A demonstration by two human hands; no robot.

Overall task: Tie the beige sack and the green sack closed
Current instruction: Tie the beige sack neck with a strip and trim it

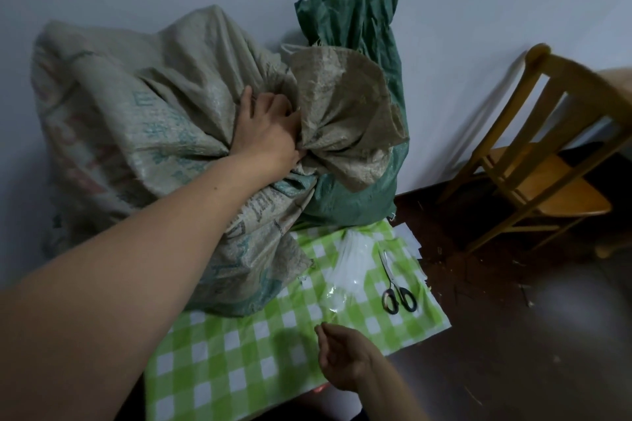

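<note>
A large beige woven sack (143, 106) leans against the wall at the left, its mouth gathered into a neck with the loose top flaring out to the right. My left hand (266, 128) is shut around that gathered neck. Behind and to the right of it stands the green sack (355, 31), its top bunched upward against the wall; no tie shows on it. My right hand (342, 355) hovers low over the checked cloth, fingers loosely curled and apart, holding nothing I can see.
A green-and-white checked cloth (239, 352) covers the floor under the sacks. On it lie a bundle of white plastic ties in a clear bag (349, 263) and black-handled scissors (396, 287). A wooden chair (547, 161) stands at the right on the dark floor.
</note>
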